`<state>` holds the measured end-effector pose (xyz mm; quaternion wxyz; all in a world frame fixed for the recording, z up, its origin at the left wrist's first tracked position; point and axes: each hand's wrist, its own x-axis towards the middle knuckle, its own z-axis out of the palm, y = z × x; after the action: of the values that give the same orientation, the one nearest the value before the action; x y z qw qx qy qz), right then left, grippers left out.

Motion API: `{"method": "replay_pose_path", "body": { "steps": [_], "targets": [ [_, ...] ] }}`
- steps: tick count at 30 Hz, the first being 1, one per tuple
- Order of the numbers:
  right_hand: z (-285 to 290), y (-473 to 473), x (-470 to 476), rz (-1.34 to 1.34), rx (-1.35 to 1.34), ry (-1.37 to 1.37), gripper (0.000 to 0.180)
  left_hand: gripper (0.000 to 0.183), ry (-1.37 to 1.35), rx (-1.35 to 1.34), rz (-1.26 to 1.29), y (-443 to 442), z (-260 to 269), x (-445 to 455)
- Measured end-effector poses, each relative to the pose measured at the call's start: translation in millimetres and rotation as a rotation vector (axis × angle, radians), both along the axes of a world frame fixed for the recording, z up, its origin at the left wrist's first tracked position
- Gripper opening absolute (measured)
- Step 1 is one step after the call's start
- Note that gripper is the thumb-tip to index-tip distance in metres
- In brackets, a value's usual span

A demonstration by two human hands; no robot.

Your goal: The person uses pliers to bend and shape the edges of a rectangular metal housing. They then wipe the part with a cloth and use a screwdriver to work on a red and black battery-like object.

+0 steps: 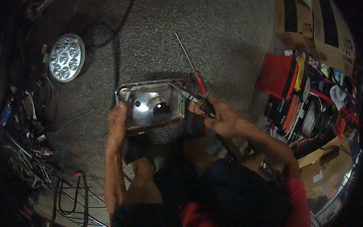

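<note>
A rectangular headlight housing (144,96) with a shiny metallic reflector bowl faces up in front of my knees. There is a small round hole in the bowl and a larger dark opening beside it. The left end of the housing is gripped by my left hand (117,117). In my right hand (226,119) is a knife-like tool (207,108) with a black and yellow handle. Its long flat metal blade points to the upper left, and the tip meets or overlaps the housing's upper rim; contact is unclear. Just beyond that hand lies a red-handled screwdriver (199,83) on the ground.
A round multi-lens LED lamp (64,58) is at the left, near a black cable (116,57). A red box (276,75) and assorted goods crowd the right, below cardboard boxes (315,31). A black metal rack (72,197) and cluttered rods lie lower left.
</note>
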<state>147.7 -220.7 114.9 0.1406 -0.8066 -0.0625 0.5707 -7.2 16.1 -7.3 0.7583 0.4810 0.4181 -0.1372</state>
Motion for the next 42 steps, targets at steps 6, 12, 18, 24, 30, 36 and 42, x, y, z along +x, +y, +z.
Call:
{"method": "replay_pose_path", "body": {
  "steps": [6, 12, 18, 24, 30, 36, 42],
  "targets": [
    [29, 29, 16, 0.149, 0.041, -0.143, 0.044, 0.053, 0.001, 0.014, 0.277, 9, 57, 20],
    [55, 43, 25, 0.328, 0.204, -0.255, 0.034, 0.061, -0.072, 0.004, 0.310, 32, 75, 6],
    [58, 45, 26, 0.489, 0.190, -0.319, 0.033, 0.063, -0.040, -0.019, 0.329, 36, 83, 2],
    [61, 47, 30, 0.634, 0.218, -0.494, 0.030, 0.063, 0.033, 0.050, 0.409, 33, 90, 3],
    [68, 54, 30, 0.658, 0.205, -0.522, 0.029, 0.067, 0.068, 0.037, 0.437, 42, 84, -10],
    [68, 54, 30, 0.599, 0.170, -0.519, 0.056, 0.066, 0.043, 0.003, 0.413, 45, 89, -11],
    [80, 58, 31, 0.609, 0.184, -0.564, 0.054, 0.065, 0.037, 0.004, 0.495, 43, 88, -9]
  ]
}}
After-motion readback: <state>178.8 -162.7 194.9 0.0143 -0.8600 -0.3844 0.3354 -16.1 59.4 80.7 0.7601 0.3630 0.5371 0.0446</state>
